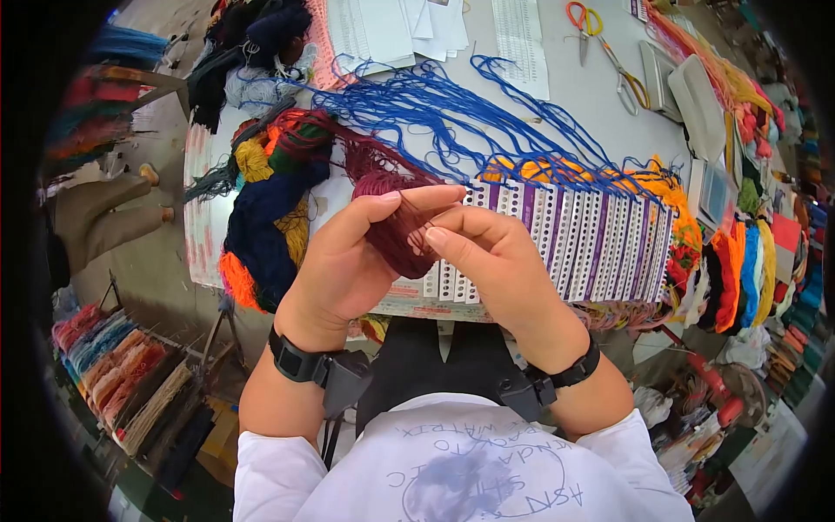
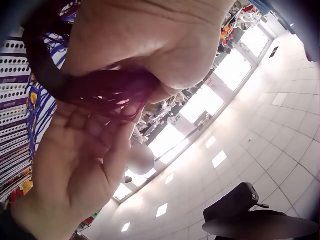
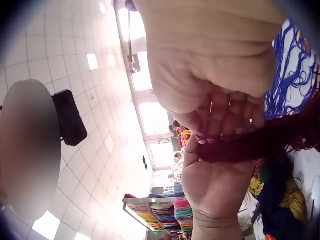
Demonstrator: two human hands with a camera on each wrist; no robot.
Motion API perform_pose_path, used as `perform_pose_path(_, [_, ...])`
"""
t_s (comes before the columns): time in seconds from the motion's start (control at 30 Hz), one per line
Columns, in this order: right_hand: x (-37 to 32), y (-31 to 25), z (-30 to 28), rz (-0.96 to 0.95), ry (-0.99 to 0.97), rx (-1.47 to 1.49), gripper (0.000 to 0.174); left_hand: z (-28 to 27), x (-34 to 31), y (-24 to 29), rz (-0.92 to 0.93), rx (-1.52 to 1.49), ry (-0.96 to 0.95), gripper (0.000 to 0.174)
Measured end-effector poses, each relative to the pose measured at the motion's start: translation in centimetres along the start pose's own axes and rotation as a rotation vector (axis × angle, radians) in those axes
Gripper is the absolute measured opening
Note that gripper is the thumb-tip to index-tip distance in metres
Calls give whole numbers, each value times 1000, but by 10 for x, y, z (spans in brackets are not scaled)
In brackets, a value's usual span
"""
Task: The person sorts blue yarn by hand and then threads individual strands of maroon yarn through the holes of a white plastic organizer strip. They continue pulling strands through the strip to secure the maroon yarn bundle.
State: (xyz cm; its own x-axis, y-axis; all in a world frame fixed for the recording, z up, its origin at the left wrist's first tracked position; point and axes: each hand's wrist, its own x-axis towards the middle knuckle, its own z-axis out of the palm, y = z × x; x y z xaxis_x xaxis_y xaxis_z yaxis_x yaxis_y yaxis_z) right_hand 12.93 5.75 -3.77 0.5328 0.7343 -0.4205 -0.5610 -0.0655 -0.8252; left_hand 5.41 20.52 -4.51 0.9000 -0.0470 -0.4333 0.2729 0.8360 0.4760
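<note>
I see the maroon yarn skein (image 1: 396,252) held up over the near edge of the counter (image 1: 570,87), between the hands and just left of the punched cards (image 1: 565,239). The left grip is clamped on it: the left hand (image 1: 335,248) curls round the bundle. The right grip is together too, with the right hand (image 1: 509,270) pinching fine strands at thumb and forefinger.

To separate strands cleanly, I would keep the left grip firm enough to stop slipping but loose enough that the loops don't crush. The right should take only a few strands, near where they leave the bundle, and draw them slowly in line with it; a sideways tug could tighten a snarl. The far tail trails towards the blue cords (image 1: 435,96), so I would keep slack there and lift gently, lest they catch.
</note>
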Motion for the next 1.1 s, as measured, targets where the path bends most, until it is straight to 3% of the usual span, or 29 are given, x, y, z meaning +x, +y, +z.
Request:
perform_pose_path(0.27, [1, 0, 4, 40, -28, 125, 14, 0, -4, 6, -29, 23, -24, 55])
perform_pose_path(0.47, [4, 5, 5, 13, 25, -8, 11, -6, -1, 6, 9, 104, 4, 51])
perform_pose_path(0.53, [5, 5, 2, 14, 56, 218, 13, -17, 1, 8, 41, 186, 11, 49])
perform_pose_path(0.6, [4, 4, -11, 60, 9, 283, 13, -38, 4, 12, 143, 274, -156, 43])
perform_pose_path(0.67, [-2, 0, -23, 106, -30, 347, 13, -41, 7, 9, 106, 153, -122, 41])
perform_pose_path(0.73, [-7, -8, -34, 218, -154, 289, 15, -64, 12, 9, 110, -57, -333, 38])
perform_pose_path(0.77, [-15, -20, -42, 258, -102, 110, 14, -73, 8, 16, 133, -51, -275, 35])
perform_pose_path(0.83, [-41, -30, -83, 121, -3, -222, 14, -92, -5, 38, 212, -88, -119, 28])
perform_pose_path(0.87, [-55, -44, -104, 243, 218, -160, 13, -106, -14, 51, 278, -133, -20, 23])
perform_pose_path(0.9, [-80, -18, -162, -234, 240, -599, 14, -130, -25, 67, 321, -79, 58, 20])
perform_pose_path(0.93, [-102, -30, -213, 72, 243, 260, 13, -158, -41, 85, 365, -26, 138, 19])
perform_pose_path(0.97, [-129, -34, -252, 13, 378, 230, 17, -189, -59, 104, 396, 2, 200, 21])
perform_pose_path(1.0, [-158, -37, -299, 7, 442, 481, 19, -216, -76, 120, 426, 32, 262, 25])
perform_pose_path(1.03, [-181, -51, -312, -33, 709, 512, 20, -229, -91, 133, 458, 36, 308, 27])
perform_pose_path(1.07, [-218, -53, -360, -98, 643, 552, 19, -237, -104, 145, 491, 41, 354, 29])
perform_pose_path(1.1, [-259, -58, -407, -138, 756, 655, 17, -249, -114, 156, 485, 43, 352, 29])
